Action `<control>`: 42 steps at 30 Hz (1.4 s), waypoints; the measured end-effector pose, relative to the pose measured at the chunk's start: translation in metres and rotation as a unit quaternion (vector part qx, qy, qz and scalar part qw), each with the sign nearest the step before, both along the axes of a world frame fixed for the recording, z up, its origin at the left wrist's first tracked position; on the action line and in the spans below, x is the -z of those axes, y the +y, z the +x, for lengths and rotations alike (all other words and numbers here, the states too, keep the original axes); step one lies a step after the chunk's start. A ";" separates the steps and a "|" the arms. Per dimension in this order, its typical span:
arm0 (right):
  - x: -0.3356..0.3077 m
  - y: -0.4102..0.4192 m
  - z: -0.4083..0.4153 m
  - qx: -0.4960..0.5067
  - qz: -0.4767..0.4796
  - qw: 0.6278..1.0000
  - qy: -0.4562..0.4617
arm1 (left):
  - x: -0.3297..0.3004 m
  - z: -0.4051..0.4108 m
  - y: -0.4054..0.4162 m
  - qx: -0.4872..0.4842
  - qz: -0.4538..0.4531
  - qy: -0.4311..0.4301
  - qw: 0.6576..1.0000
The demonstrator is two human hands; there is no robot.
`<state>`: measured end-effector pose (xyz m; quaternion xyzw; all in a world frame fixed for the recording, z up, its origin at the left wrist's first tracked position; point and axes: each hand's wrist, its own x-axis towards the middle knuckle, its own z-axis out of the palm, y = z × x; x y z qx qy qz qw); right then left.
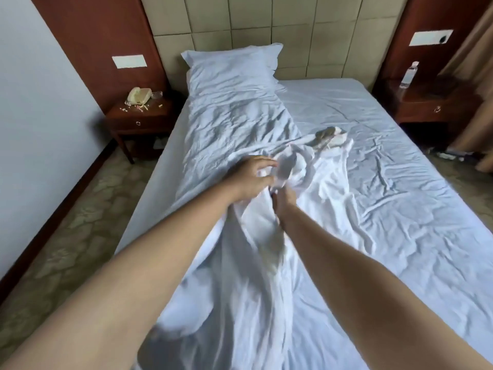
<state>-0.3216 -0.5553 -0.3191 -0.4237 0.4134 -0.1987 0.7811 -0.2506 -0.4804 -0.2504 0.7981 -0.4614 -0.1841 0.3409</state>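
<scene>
You stand at the foot of the wide white-sheeted bed (400, 198), and I judge the work to be at an early stage. The loose white sheet (266, 249) lies bunched in a long ridge down the middle of the mattress, running from near your body up to a knot of folds around mid-bed. It is neither spread flat nor folded. Your left hand (252, 180) has its fingers and thumb curled about a wad of that cloth at the top of the ridge. Your right hand (286, 197), just beside it, clamps a gather of the same sheet, with its fingertips buried in the fabric. Only the gathering appears to be in hand, so nearly the whole length of the sheet is left to deal with. The fitted under-sheet is wrinkled throughout. One plump white pillow (232, 73) rests at the head on the left side. A small grey-and-white rag (329, 137) lies on the bed just beyond the folds and, in my view, needs clearing.
</scene>
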 end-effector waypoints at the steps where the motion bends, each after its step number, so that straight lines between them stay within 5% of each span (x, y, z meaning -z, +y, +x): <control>1: 0.004 -0.007 0.008 -0.011 -0.036 0.999 0.019 | 0.009 0.013 0.010 0.004 0.028 -0.044 0.999; 4: 0.033 -0.016 0.020 -0.112 -0.092 0.980 0.139 | 0.059 0.048 0.042 0.019 0.238 -0.162 0.957; 6: 0.065 -0.009 0.008 -0.189 -0.134 0.942 0.241 | 0.095 0.064 0.055 0.019 0.307 -0.162 0.938; 10: 0.128 0.004 -0.003 -0.209 -0.143 0.911 0.325 | 0.133 0.076 0.049 0.041 0.270 -0.044 0.961; 14: 0.133 0.025 -0.025 -0.320 0.044 0.891 0.320 | 0.158 0.090 0.046 0.065 0.252 0.009 0.965; 17: 0.106 0.049 -0.039 -0.480 0.173 0.828 0.232 | 0.154 0.089 0.045 0.051 0.205 0.080 0.974; 19: 0.089 0.066 -0.028 -0.504 0.174 0.829 0.172 | 0.135 0.089 0.050 0.015 0.152 0.136 0.979; 23: 0.068 0.082 0.026 -0.378 0.140 0.912 0.074 | 0.102 0.094 0.079 -0.076 0.103 0.217 0.968; 25: 0.049 0.083 0.053 -0.291 0.188 0.938 -0.017 | 0.075 0.109 0.122 -0.221 0.046 0.287 0.931; 27: 0.032 0.079 0.069 -0.213 0.244 0.940 -0.104 | 0.068 0.127 0.157 -0.310 0.057 0.186 0.931; 29: 0.033 0.074 0.077 -0.184 0.254 0.942 -0.117 | 0.049 0.138 0.157 -0.355 0.072 0.186 0.913; 35: 0.058 0.104 0.071 -0.255 0.103 0.961 0.001 | 0.064 0.107 0.200 -0.374 0.143 0.171 0.900; 37: 0.068 0.115 0.071 -0.238 -0.075 0.966 0.072 | 0.065 0.095 0.205 -0.352 0.179 0.166 0.904; 39: 0.066 0.127 0.066 -0.171 -0.258 0.928 0.207 | 0.061 0.093 0.207 -0.336 0.179 0.169 0.909; 40: 0.071 0.134 0.062 -0.125 -0.267 0.916 0.273 | 0.058 0.093 0.208 -0.326 0.174 0.174 0.913; 42: 0.084 0.144 0.052 -0.062 -0.134 0.921 0.361 | 0.054 0.093 0.209 -0.302 0.170 0.171 0.922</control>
